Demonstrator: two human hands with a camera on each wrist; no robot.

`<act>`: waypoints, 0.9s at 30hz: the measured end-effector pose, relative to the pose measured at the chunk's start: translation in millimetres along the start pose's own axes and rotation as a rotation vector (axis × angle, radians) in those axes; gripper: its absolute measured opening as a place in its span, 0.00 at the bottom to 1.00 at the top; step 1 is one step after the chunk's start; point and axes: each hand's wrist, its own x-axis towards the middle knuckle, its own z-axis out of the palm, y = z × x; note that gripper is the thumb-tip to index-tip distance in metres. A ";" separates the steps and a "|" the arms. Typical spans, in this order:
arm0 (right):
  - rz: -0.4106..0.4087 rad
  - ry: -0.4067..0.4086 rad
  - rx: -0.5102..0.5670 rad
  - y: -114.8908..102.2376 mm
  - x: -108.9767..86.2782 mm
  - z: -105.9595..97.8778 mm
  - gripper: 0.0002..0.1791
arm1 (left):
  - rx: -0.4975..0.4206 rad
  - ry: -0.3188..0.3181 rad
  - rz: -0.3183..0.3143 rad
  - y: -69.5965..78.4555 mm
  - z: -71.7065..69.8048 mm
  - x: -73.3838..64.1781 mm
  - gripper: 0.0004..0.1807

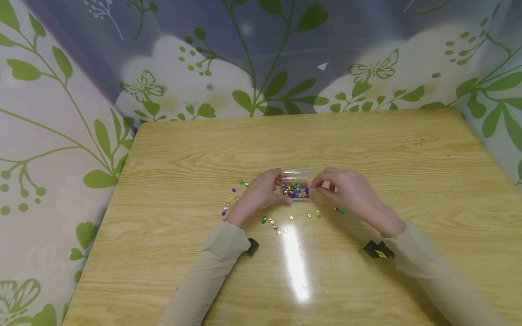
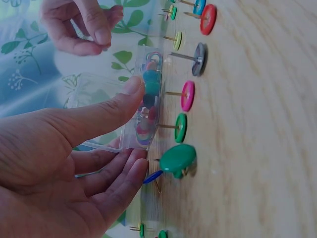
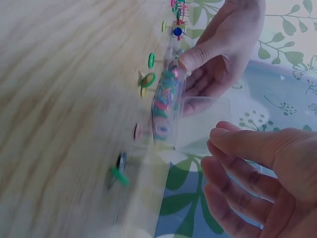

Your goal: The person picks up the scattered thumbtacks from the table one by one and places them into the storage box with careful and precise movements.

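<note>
A small clear plastic box (image 1: 297, 191) stands on the table with its transparent lid (image 1: 297, 173) raised at the far side. Multicoloured thumbtacks (image 1: 295, 189) fill it. My left hand (image 1: 261, 192) grips the box from the left, thumb at the near side and fingers behind; the left wrist view shows this thumb (image 2: 114, 106) pressed to the box wall. Just off the box's right end is my right hand (image 1: 350, 188). Its thumb and forefinger come close together, the other fingers loosely bent, and no tack shows between them in the right wrist view.
Loose thumbtacks lie in front of the box, such as a gold one (image 1: 291, 218), and to its left, such as a purple one (image 1: 234, 190). A green tack (image 1: 341, 212) lies below my right hand. Leaf-patterned curtains (image 1: 277, 59) hang behind the wooden table (image 1: 195, 145).
</note>
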 end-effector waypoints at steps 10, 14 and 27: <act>0.143 -0.183 -0.028 11.9 -26.9 -16.2 0.08 | 0.001 -0.004 -0.018 0.9 -0.9 -0.7 0.30; 0.181 -0.274 -0.014 15.3 -35.7 -17.8 0.10 | 0.005 -0.007 -0.023 0.2 -0.8 -0.6 0.30; 0.214 -0.322 0.003 18.1 -41.3 -17.4 0.07 | -0.004 -0.009 -0.022 1.3 -0.6 -0.6 0.29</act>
